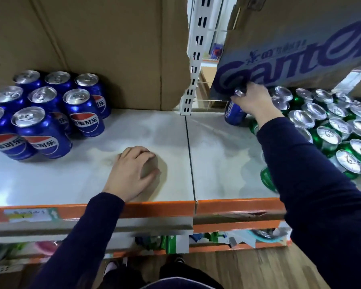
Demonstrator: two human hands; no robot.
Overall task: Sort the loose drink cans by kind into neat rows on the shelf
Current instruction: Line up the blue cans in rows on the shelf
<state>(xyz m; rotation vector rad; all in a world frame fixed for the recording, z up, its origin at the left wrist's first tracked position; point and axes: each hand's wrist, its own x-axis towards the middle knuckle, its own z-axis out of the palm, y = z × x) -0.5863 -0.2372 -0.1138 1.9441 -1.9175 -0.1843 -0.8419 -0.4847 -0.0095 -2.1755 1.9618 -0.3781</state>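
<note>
- You hold one blue can (233, 113) by its top in your right hand (252, 101), at the back of the right shelf board, just under the lower corner of the printed cardboard box (300, 49).
- Your right fingers (237, 99) curl over the can's rim and pinch it from above; the can leans slightly, and it is unclear whether its base touches the shelf (213, 159).
- Just to the right of that can, the green cans (331, 126) stand packed close together in a loose cluster, silver tops up, and your right sleeve (313, 184) crosses in front of the nearest ones.
- Well apart, at the far left of the shelf, the other blue cans (44, 113) stand upright in a tight group of rough rows, with their red, white and blue labels facing you.
- Your left hand (131, 174) rests on the bare shelf between the two groups, near the front edge, its fingers loosely curled under and holding nothing.
- A dark seam (190, 155) splits the shelf into two boards, and an orange strip (154, 207) runs along the front.
- Plain brown cardboard (102, 49) stands behind the left group, with a white slotted upright (194, 59) between it and the printed box.
</note>
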